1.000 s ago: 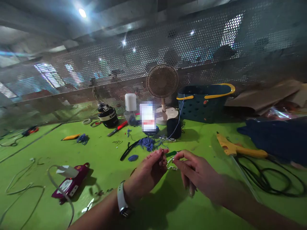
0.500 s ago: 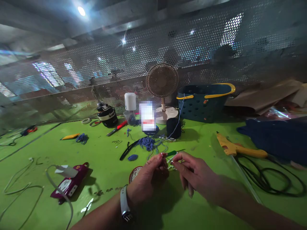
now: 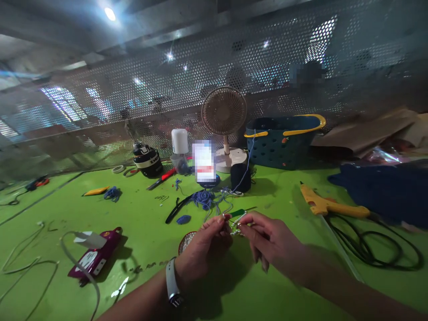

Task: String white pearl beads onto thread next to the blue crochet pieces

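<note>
My left hand (image 3: 207, 247), with a white watch on the wrist, and my right hand (image 3: 272, 243) meet above the green table (image 3: 143, 214). Both pinch a short strand of small pale beads (image 3: 236, 226) between their fingertips. A green-handled hook (image 3: 241, 212) lies just behind the fingers. A small round dish of beads (image 3: 186, 240) sits beside my left hand, partly hidden by it. Blue crocheted yarn (image 3: 203, 198) lies a little farther back.
A small fan (image 3: 224, 111), a dark yarn cone (image 3: 240, 177), a blue basket with yellow handles (image 3: 282, 140) and a bottle stand at the back. A yellow glue gun (image 3: 326, 206) with black cord lies right. A maroon case (image 3: 95, 256) and loose cables lie left.
My hands have drawn slightly nearer to me and lower, uncovering the round bead dish beside my left hand. The pinch on the bead strand stays the same.
</note>
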A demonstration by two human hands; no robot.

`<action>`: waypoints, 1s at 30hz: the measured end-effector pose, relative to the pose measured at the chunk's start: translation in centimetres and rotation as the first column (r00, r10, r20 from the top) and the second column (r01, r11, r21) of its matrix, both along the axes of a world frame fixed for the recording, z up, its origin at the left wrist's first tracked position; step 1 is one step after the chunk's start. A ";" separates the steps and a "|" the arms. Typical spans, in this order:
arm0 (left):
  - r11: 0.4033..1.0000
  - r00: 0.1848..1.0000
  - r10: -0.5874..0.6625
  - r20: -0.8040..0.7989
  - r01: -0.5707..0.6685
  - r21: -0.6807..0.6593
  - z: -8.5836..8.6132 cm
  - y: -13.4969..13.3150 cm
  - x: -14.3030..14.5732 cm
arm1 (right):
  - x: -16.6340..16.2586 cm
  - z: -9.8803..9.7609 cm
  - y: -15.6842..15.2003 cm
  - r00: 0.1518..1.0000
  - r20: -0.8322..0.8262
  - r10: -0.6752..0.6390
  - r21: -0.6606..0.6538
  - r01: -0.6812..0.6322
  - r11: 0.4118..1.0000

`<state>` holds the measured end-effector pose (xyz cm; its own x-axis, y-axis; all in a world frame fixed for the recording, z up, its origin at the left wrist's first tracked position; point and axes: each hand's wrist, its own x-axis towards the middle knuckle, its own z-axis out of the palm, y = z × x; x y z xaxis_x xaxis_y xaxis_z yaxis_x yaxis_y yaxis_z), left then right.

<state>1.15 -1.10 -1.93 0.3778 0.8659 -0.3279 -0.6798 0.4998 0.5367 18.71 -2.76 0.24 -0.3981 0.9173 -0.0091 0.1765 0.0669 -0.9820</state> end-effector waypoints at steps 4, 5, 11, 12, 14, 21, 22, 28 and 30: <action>1.000 1.000 0.001 0.017 -0.001 0.009 0.1 0.0 -0.1 | 0.0 0.1 0.0 1.000 0.030 -0.004 0.013 0.004 1.000; 1.000 1.000 -0.005 0.022 0.004 0.014 0.1 0.0 -0.1 | 0.0 0.0 0.1 0.999 0.034 -0.001 0.013 0.000 1.000; 1.000 1.000 0.001 0.015 -0.001 0.011 0.0 0.1 -0.1 | 0.0 0.0 -0.1 1.000 0.015 -0.003 0.029 0.002 1.000; 1.000 1.000 0.004 0.014 -0.005 0.012 0.0 0.0 -0.1 | 0.0 0.0 -0.1 1.000 0.017 -0.004 0.033 0.004 0.999; 1.000 1.000 -0.002 0.002 0.002 0.020 0.0 0.0 -0.2 | 0.1 0.1 -0.1 1.000 0.028 -0.006 0.035 0.005 0.999; 0.992 0.985 0.027 -0.168 -0.005 0.128 -0.7 0.4 -0.5 | 0.1 -0.4 0.2 0.999 0.050 -0.003 0.036 0.002 0.999; 0.985 0.976 0.052 -0.212 -0.014 0.174 -0.7 0.5 -0.5 | 0.1 -0.4 0.2 0.998 0.070 0.000 0.035 -0.002 0.999; 0.843 0.855 0.258 -0.450 0.029 0.537 -0.6 0.6 -0.4 | -0.6 1.4 -0.4 0.974 0.217 0.058 -0.102 -0.037 0.994; 0.802 0.815 0.283 -0.506 0.089 0.591 -0.6 0.5 -0.3 | -0.7 1.8 -0.6 0.975 0.214 0.054 -0.153 -0.021 0.988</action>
